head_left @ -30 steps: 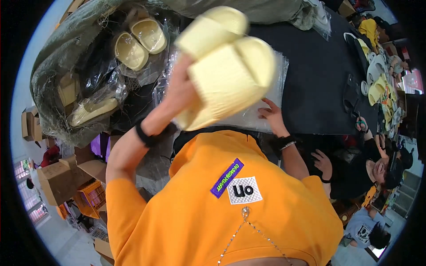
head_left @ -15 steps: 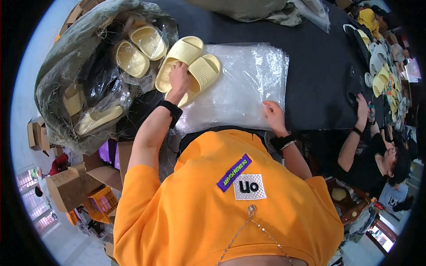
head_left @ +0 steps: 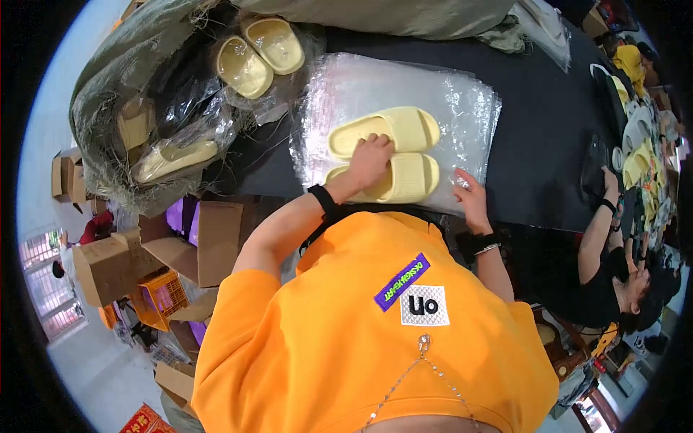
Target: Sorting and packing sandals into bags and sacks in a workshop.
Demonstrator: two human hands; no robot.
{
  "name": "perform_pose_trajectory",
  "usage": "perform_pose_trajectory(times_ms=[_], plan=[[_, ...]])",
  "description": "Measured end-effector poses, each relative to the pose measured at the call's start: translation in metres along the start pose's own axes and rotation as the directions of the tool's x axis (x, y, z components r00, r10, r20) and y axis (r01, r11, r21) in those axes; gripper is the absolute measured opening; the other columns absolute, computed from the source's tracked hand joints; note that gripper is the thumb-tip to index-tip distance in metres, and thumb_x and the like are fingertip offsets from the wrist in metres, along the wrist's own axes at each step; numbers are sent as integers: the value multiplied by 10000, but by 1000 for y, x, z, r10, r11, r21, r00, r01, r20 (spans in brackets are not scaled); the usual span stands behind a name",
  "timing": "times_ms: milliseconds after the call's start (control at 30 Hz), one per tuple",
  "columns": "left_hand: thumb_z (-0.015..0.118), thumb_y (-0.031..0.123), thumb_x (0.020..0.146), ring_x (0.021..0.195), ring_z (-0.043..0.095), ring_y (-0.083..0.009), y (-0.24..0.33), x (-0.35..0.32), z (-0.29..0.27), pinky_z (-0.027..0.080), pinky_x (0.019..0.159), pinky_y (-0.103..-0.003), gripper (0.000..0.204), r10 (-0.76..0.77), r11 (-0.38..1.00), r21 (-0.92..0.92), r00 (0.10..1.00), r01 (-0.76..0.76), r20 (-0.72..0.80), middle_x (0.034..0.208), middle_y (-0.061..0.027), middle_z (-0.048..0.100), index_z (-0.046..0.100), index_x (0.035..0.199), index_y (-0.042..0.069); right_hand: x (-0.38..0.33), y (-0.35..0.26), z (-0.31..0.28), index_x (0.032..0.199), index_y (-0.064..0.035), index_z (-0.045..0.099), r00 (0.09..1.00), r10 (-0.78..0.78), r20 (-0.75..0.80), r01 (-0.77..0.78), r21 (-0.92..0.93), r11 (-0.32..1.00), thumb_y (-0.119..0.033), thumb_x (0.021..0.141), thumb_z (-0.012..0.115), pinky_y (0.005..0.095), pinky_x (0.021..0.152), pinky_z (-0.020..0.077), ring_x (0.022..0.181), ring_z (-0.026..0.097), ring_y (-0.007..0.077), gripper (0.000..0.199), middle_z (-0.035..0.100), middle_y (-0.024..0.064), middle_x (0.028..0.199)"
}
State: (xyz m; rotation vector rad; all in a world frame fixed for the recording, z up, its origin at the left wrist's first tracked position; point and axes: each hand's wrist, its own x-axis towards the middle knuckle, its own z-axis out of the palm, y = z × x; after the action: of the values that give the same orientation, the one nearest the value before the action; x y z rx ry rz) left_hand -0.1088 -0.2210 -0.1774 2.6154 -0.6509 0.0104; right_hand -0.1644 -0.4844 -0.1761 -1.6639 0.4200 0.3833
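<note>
A pair of pale yellow slide slippers [head_left: 416, 130] lies side by side over the stack of clear plastic bags [head_left: 390, 79], toes pointing right. My left hand [head_left: 371, 160] grips the pair where their inner edges meet, its fingers curled behind the straps. At the stack's near right edge is my right hand [head_left: 473, 200], its thumb and forefinger apart and nothing seen between them. Whether its fingertips touch the bags I cannot tell.
To the left a grey-green woven sack [head_left: 108, 108] gapes, with more yellow slippers [head_left: 245, 66] in clear wrap inside. Cardboard boxes [head_left: 220, 242] stand below it. At the right a co-worker's hand [head_left: 611, 186] is beside a dark object, near a heap of slippers [head_left: 637, 164].
My left hand has brought the slippers from beside the sack rightward and nearer, turning their toes to the right over the bags. My right hand stays by the stack's edge.
</note>
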Motion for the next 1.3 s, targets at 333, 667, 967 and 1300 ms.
perform_pose_trajectory(times_ms=[333,667,967,1300], plan=[[482,0,669,869,476,-389,-111,-80,-77,400,752,-436,263,-373,920,24,891,392,-258,895,-189,528,546,924,-15,-17,19,-15,1171,2,496,962,-271,-39,248,-291,924,-35,785,519,261,791,434,996,523,172,389,510,123,1155],[530,43,628,855,509,-315,47,77,-50,443,698,-408,175,209,978,-20,977,-208,34,872,-145,525,548,798,4,-24,41,0,1216,24,438,983,-158,-93,150,-87,985,-29,768,553,221,676,455,803,543,116,465,474,94,1169],[527,91,679,904,519,-282,-46,117,-10,439,711,-433,239,-97,962,257,995,88,23,932,-94,554,575,912,62,-22,62,10,1274,-30,402,947,-288,-143,285,-43,958,-30,769,555,224,658,460,794,539,103,528,445,84,1228],[545,77,640,874,489,-276,18,1,-13,428,726,-406,194,234,962,117,964,-248,123,919,-100,503,547,833,55,-17,41,11,1291,-40,378,985,-8,-170,49,239,970,4,771,560,240,648,459,737,540,107,553,586,75,945]])
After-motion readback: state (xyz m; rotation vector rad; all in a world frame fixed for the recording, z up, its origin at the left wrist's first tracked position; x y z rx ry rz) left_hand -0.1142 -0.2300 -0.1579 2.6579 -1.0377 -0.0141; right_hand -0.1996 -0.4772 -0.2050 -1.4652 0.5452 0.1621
